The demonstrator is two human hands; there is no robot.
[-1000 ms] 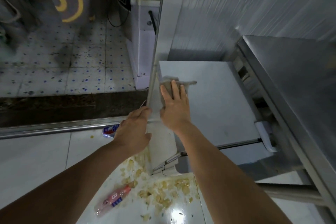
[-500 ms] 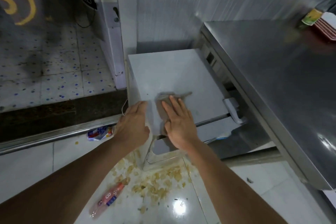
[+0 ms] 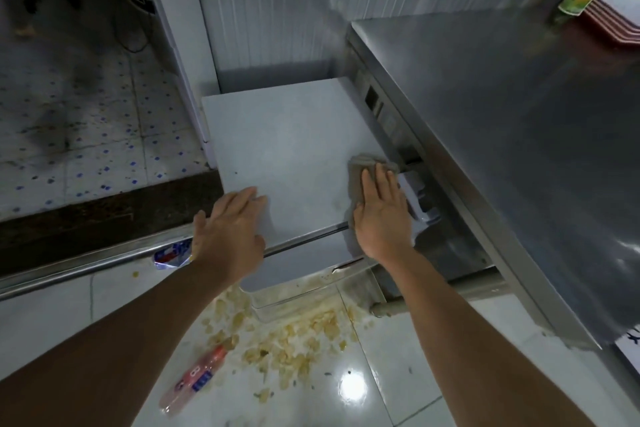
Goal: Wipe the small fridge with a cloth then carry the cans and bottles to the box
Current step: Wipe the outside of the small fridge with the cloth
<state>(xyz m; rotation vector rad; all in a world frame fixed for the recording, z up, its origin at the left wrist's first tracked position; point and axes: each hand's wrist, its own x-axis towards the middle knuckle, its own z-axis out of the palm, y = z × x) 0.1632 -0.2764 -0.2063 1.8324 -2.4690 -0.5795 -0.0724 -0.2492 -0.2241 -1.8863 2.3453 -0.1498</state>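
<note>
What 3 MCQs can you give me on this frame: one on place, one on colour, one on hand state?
1. Where is the cloth on the fridge top?
A. near its right edge
B. at its far left corner
C. on the floor

2. What colour is the bottle lying on the floor?
A. green
B. pinkish-red
C. black

3. How does the right hand meet the cloth?
A. bunches it in a fist
B. presses it with flat fingers
C. hangs clear of it

Answers:
1 A, the cloth lies beside the steel counter.
2 B, the bottle's body looks pinkish-red.
3 B, the fingers lie straight on the cloth; the left hand rests flat too.
</note>
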